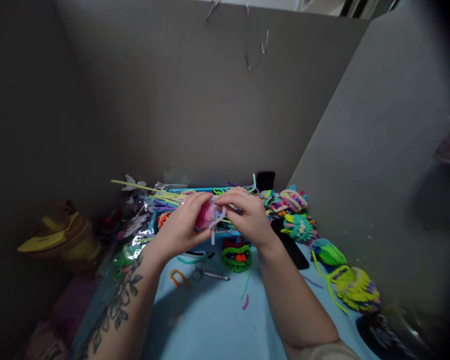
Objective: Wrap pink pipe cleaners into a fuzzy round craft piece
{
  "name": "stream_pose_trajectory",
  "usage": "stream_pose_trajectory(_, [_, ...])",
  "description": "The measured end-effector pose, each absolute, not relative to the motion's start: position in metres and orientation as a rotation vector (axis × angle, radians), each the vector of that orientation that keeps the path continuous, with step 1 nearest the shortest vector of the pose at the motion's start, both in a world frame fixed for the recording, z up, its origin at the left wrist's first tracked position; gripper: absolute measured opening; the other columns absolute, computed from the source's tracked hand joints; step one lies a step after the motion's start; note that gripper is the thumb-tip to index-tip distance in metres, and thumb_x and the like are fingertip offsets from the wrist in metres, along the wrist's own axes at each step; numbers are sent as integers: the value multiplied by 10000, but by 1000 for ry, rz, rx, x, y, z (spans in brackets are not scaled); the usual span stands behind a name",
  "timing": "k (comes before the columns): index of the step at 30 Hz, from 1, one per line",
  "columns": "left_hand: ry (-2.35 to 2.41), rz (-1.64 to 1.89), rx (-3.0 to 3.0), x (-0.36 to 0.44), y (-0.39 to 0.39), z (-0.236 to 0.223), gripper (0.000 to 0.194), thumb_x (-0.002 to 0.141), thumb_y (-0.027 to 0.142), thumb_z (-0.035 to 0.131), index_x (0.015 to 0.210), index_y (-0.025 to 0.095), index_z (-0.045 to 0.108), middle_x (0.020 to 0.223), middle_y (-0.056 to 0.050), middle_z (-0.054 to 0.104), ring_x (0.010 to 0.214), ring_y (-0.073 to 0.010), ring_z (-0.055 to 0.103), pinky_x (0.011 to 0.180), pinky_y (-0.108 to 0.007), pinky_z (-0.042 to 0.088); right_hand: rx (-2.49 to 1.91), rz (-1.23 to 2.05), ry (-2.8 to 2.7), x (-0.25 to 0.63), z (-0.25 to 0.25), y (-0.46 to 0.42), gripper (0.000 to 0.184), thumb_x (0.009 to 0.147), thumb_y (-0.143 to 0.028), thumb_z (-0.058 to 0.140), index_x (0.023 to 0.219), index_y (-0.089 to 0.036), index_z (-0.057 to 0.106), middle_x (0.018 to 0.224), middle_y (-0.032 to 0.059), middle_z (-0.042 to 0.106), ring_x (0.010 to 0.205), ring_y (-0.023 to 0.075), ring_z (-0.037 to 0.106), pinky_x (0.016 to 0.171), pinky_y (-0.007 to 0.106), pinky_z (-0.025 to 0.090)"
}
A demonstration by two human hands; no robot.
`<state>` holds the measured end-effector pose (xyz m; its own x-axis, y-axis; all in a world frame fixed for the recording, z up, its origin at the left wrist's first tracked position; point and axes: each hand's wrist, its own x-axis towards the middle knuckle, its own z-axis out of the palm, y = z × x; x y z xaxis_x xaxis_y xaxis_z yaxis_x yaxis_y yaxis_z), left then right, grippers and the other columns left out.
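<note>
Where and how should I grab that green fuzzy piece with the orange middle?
Probably by the left and right edges of the green fuzzy piece, reaching from the near side: it is roundish, and the blue tray sits just behind it, with cloth in front.

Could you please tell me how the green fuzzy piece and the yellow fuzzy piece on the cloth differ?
The green fuzzy piece has an orange-red patch, while the yellow fuzzy piece has purple patches. The green one lies between the forearms; the yellow one lies outside the right forearm, near the right wall. Both have bulky, ridged surfaces and rest on the blue cloth, untouched.
</note>
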<state>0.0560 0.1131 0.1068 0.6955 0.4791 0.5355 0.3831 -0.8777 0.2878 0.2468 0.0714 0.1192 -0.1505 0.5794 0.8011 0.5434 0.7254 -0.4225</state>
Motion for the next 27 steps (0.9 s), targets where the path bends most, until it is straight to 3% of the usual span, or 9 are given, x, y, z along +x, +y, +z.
stream_pose_trajectory(5, [757,999,2663,53,114,106,717,765,225,641,1385,259,283,1359,-119,450,1262,-276,446,1054,-491,388,-938,52,-1906,248,119,70,329,817,-35,496,1020,-239,657,937,47,681,902,187,594,812,359,487])
stream_pose_trajectory(11, [910,1152,2433,54,120,105,621,789,311,641,1335,217,361,1318,-122,485,1219,-271,486,1036,-461,400,-879,-83,-2050,250,122,65,554,785,7,479,1265,-267,498,1193,73,580,1107,215,499,971,428,421])
stream_pose_trajectory(18, [938,1201,2179,55,126,103,578,758,375,672,1251,188,433,1250,-113,543,1128,-261,549,962,-405,450,-773,-139,-2182,237,115,68,236,874,-85,496,1030,-218,612,938,52,635,922,188,550,856,355,462])
stream_pose_trajectory(27, [927,1213,2089,59,127,102,598,720,355,694,1239,187,449,1236,-109,551,1119,-260,554,985,-413,434,-702,-201,-2103,229,113,68,186,895,-94,447,868,-192,603,867,64,643,844,180,553,794,342,468])
